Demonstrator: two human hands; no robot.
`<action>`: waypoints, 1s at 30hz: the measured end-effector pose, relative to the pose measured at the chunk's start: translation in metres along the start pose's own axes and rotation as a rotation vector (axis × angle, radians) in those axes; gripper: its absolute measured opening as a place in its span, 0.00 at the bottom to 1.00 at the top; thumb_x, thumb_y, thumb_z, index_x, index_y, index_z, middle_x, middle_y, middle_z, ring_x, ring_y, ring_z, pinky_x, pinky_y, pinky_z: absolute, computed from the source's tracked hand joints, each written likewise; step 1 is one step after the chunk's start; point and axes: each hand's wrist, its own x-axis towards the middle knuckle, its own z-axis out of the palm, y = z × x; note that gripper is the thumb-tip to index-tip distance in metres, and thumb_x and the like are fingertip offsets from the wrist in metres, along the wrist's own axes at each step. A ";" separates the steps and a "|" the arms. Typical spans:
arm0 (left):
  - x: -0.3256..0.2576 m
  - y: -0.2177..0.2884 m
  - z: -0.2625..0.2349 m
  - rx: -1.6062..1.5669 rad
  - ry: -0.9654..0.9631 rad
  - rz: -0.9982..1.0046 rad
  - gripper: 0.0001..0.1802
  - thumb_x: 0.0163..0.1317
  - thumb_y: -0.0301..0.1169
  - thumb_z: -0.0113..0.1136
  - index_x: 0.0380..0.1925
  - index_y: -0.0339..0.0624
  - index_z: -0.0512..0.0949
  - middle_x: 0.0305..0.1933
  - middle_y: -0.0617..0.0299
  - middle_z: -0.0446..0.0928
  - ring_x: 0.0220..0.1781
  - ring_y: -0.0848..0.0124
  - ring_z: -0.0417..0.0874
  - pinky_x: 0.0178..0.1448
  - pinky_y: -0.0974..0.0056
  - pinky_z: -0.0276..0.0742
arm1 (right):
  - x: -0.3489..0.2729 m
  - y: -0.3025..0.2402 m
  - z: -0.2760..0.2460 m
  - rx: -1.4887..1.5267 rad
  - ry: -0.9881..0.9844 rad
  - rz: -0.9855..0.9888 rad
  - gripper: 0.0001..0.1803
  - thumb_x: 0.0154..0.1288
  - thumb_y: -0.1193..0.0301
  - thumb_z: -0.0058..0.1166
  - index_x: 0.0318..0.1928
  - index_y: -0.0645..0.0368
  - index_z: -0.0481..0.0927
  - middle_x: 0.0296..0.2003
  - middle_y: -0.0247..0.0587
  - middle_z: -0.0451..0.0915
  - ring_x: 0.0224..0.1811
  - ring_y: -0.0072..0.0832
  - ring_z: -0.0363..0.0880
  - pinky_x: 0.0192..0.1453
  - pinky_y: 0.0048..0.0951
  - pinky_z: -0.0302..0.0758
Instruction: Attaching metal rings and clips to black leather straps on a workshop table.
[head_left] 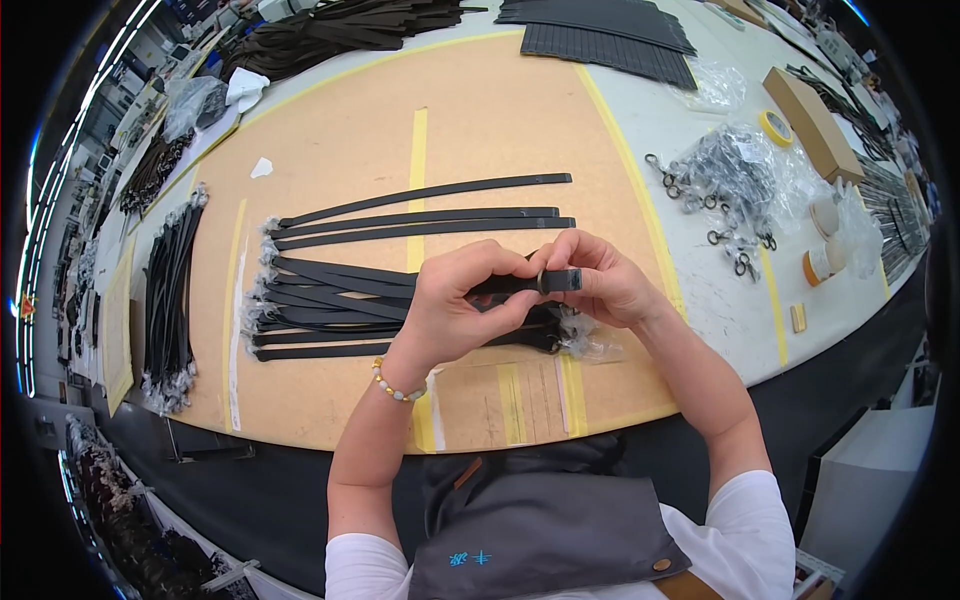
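Holding black strap, frame centre | my left hand: closed on it | my right hand: pinching its end

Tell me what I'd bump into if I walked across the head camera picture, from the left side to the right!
Bundle of black straps → torn white scrap → left hand → right hand → dark metal clasps → small tan block.

Strip lights glare at left, the table is bright, edges bend.
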 end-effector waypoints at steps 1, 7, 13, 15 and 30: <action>0.000 0.003 0.000 0.003 -0.006 -0.009 0.11 0.53 0.20 0.74 0.37 0.38 0.86 0.31 0.69 0.82 0.27 0.85 0.73 0.28 0.75 0.65 | 0.000 0.000 -0.001 -0.004 -0.023 0.004 0.08 0.75 0.75 0.59 0.51 0.60 0.79 0.53 0.44 0.83 0.55 0.28 0.84 0.64 0.32 0.81; 0.001 0.014 -0.002 0.095 -0.071 -0.020 0.11 0.53 0.21 0.73 0.37 0.41 0.86 0.27 0.65 0.79 0.26 0.76 0.77 0.29 0.70 0.71 | -0.002 -0.013 0.003 -0.241 0.014 0.086 0.11 0.71 0.74 0.65 0.50 0.59 0.80 0.49 0.37 0.84 0.51 0.22 0.83 0.57 0.25 0.80; -0.004 0.008 0.007 0.240 -0.104 0.046 0.12 0.52 0.22 0.72 0.37 0.43 0.84 0.28 0.61 0.78 0.27 0.66 0.81 0.31 0.64 0.77 | -0.007 -0.020 0.030 -0.627 0.235 0.212 0.09 0.65 0.71 0.66 0.42 0.61 0.84 0.35 0.29 0.83 0.36 0.13 0.77 0.41 0.20 0.74; -0.006 0.002 0.010 0.307 -0.112 0.110 0.14 0.50 0.20 0.73 0.38 0.40 0.85 0.28 0.63 0.80 0.25 0.74 0.78 0.27 0.68 0.72 | -0.005 -0.016 0.040 -0.744 0.272 0.188 0.07 0.64 0.71 0.66 0.39 0.61 0.84 0.33 0.28 0.82 0.34 0.12 0.75 0.38 0.20 0.72; 0.000 0.005 0.006 0.116 -0.176 -0.191 0.13 0.51 0.22 0.74 0.35 0.36 0.80 0.29 0.65 0.82 0.30 0.82 0.80 0.31 0.75 0.75 | -0.004 -0.013 0.032 -0.599 0.357 0.292 0.06 0.64 0.71 0.62 0.33 0.61 0.81 0.29 0.27 0.79 0.32 0.13 0.74 0.36 0.21 0.72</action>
